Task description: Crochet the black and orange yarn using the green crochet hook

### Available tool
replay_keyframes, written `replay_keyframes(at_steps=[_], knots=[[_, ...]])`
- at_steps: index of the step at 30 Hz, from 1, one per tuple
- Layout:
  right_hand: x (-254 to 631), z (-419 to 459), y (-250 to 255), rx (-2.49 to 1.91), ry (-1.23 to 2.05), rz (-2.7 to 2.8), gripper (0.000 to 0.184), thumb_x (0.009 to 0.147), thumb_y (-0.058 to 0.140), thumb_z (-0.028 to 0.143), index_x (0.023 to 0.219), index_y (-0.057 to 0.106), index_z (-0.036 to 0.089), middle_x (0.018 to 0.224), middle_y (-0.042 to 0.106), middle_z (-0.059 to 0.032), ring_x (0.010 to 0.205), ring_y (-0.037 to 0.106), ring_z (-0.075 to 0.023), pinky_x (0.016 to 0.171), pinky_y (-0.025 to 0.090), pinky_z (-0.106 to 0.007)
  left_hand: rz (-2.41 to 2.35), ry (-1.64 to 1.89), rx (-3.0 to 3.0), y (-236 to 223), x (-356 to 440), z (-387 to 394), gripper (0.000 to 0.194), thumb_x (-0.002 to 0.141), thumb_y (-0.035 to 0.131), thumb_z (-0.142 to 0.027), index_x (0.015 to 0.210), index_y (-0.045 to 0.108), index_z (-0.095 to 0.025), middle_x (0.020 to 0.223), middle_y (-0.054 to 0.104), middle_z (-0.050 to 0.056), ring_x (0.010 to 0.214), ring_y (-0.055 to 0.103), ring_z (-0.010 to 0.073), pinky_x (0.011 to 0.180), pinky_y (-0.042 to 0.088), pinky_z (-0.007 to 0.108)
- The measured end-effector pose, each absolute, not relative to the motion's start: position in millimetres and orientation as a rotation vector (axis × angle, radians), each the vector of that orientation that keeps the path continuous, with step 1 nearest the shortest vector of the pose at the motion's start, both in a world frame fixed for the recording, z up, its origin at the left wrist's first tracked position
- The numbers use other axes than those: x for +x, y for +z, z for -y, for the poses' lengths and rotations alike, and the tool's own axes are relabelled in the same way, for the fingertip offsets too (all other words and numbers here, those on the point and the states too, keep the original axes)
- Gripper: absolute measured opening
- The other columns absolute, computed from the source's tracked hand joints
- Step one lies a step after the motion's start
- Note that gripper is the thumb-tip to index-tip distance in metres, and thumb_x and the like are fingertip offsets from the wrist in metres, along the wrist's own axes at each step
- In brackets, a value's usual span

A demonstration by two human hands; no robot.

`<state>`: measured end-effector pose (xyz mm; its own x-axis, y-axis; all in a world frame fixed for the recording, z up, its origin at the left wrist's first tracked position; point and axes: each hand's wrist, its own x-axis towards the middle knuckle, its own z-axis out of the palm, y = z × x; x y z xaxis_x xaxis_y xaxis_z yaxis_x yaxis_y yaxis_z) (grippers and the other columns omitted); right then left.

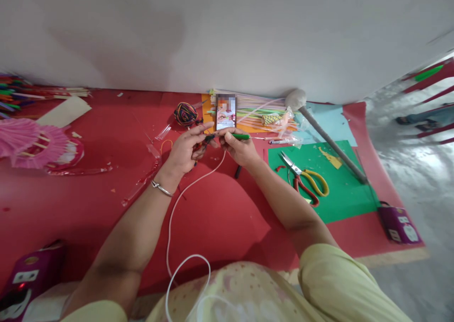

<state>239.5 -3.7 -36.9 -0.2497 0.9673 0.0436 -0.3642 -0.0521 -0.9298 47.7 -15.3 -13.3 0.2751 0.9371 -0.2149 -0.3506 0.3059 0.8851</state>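
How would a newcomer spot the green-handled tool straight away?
On the red table, find the phone. Just below it in the picture, the right hand holds the green-handled tool. Its slim, green handle sets it apart from the round, multicoloured yarn ball nearby.

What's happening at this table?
A person is working with both hands close together. The left hand holds some dark yarn; the right hand grips a green-handled tool, its inner end close to that yarn. A multicolored yarn ball and a lit phone sit just beyond the hands on the red surface.
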Motion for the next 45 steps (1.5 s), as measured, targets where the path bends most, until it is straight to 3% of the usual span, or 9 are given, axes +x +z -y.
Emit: replay_keyframes(at_steps=[3,5,9,18,27,32,36,39,45], knots=[[239,5,-31,-0.811,1.573,1.033,0.044,0.066,0.094,0.058,0.086,0.078,0.023,0.080,0.071,0.0007,0.069,0.057,-0.0093,0.060,0.045,-0.022,-0.874,1.032,0.907,-17,47,16,0.065,0.073,0.072,-0.029,0.137,0.072,-0.022,0.078,0.077,0.005,0.039,0.030,0.0038,0.042,0.019,0.023],[238,4,-30,-0.823,1.583,0.991,0.046,0.063,0.096,0.058,0.084,0.077,0.022,0.081,0.071,0.0007,0.068,0.056,-0.0090,0.059,0.045,-0.022,-0.929,1.084,0.999,-19,49,17,0.068,0.070,0.080,-0.027,0.138,0.072,-0.023,0.086,0.079,0.006,0.045,0.044,0.0062,0.045,0.030,0.023],[237,2,-31,-0.815,1.596,0.925,0.046,0.061,0.097,0.056,0.083,0.076,0.022,0.077,0.068,0.0015,0.067,0.055,-0.0087,0.057,0.044,-0.021,-1.071,1.250,1.213,-25,56,17,0.063,0.072,0.087,-0.028,0.134,0.074,-0.021,0.102,0.081,0.008,0.084,0.072,0.0189,0.073,0.054,0.030],[242,2,-28,-0.762,1.804,0.867,0.048,0.058,0.100,0.053,0.080,0.074,0.019,0.072,0.066,0.0030,0.061,0.052,-0.0059,0.054,0.042,-0.018,-1.323,1.376,1.558,-32,52,20,0.046,0.083,0.075,-0.015,0.127,0.078,-0.027,0.106,0.081,0.006,0.101,0.073,0.0210,0.101,0.054,0.037],[249,-2,-36,-0.787,1.676,1.009,0.044,0.066,0.096,0.054,0.084,0.077,0.020,0.071,0.064,0.0016,0.066,0.055,-0.0089,0.058,0.043,-0.021,-1.167,1.364,1.333,-27,55,16,0.043,0.082,0.071,-0.022,0.124,0.080,-0.024,0.092,0.075,0.004,0.080,0.065,0.0148,0.077,0.052,0.029],[251,-4,-40,-0.822,1.630,1.060,0.043,0.068,0.094,0.056,0.085,0.077,0.021,0.068,0.061,0.0027,0.066,0.054,-0.0097,0.059,0.042,-0.022,-1.020,1.269,1.122,-29,51,17,0.058,0.072,0.064,-0.020,0.127,0.079,-0.024,0.093,0.077,0.005,0.050,0.039,0.0076,0.047,0.028,0.025],[253,-5,-42,-0.808,1.581,1.134,0.038,0.074,0.092,0.054,0.086,0.079,0.020,0.067,0.061,0.0025,0.065,0.053,-0.0096,0.061,0.041,-0.023,-0.975,1.278,1.017,-28,49,16,0.047,0.083,0.066,-0.042,0.121,0.081,-0.020,0.087,0.076,0.008,0.047,0.035,0.0077,0.045,0.019,0.027],[254,-5,-42,-0.807,1.567,1.171,0.036,0.076,0.090,0.053,0.087,0.079,0.020,0.068,0.061,0.0023,0.065,0.053,-0.0098,0.062,0.041,-0.024,-1.017,1.290,1.014,-26,51,16,0.055,0.087,0.068,-0.063,0.121,0.081,-0.021,0.083,0.074,0.008,0.047,0.037,0.0081,0.047,0.020,0.029],[250,-5,-41,-0.842,1.674,1.001,0.046,0.065,0.096,0.057,0.084,0.075,0.020,0.070,0.063,0.0030,0.065,0.055,-0.0094,0.061,0.044,-0.023,-0.924,1.114,0.947,-21,53,18,0.058,0.083,0.074,-0.055,0.132,0.076,-0.024,0.064,0.057,-0.001,0.042,0.030,0.0070,0.046,0.019,0.028]])
